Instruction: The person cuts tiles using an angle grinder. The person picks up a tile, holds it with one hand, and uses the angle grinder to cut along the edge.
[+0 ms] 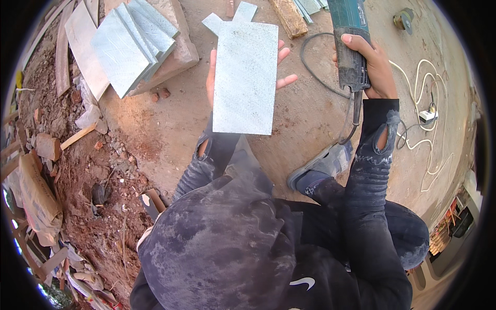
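A pale blue-grey stone tile [245, 80] rests on my left hand [287, 81], held flat. The thumb shows along its left edge and the spread fingers stick out past its right edge; the palm is hidden beneath it. My right hand [380, 70] is wrapped round the black rear handle of a teal-and-black angle grinder [351, 57], whose head lies beyond the top of the picture. Its cord runs down from the handle. Two narrow tile strips [245, 11] lie just past the held tile's far edge.
Several tiles [126, 49] lean on a stone block [181, 57] at the far left. A wooden block [289, 18] lies at the top. Looped white cable [416, 93] and a socket box [428, 116] are on the right. Rubble and a brick [48, 146] cover the left ground.
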### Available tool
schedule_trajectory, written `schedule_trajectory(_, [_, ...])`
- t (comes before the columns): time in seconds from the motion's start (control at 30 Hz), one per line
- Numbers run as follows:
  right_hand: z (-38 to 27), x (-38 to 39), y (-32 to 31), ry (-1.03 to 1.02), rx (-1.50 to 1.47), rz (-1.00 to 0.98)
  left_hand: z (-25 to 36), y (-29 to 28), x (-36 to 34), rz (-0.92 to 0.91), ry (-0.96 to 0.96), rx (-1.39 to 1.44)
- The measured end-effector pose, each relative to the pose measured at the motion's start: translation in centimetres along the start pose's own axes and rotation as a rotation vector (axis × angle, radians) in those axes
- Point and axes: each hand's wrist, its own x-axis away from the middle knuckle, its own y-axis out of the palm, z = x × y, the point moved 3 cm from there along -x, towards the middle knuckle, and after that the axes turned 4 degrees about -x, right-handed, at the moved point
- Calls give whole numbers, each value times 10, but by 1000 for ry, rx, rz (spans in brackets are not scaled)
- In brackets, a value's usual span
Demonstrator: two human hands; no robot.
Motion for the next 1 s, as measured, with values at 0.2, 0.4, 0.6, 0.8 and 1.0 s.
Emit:
schedule_trajectory(0.2, [3,0,0,-15,-19,7,1,1,-2,19,39,-21])
schedule_trajectory(0.4, [7,-3,0,-26,-15,-23,3,-2,0,31,68,-40])
schedule_trajectory(0.6, [4,-1,2,-10,-16,-4,3,-10,-1,156,68,-49])
schedule_trajectory(0.8, [-1,-1,2,17,-25,12,9,-8,3,77,-18,-153])
schedule_trajectory(1.0, [-4,0,3,29,-55,25,15,-38,6,318,-206,-350])
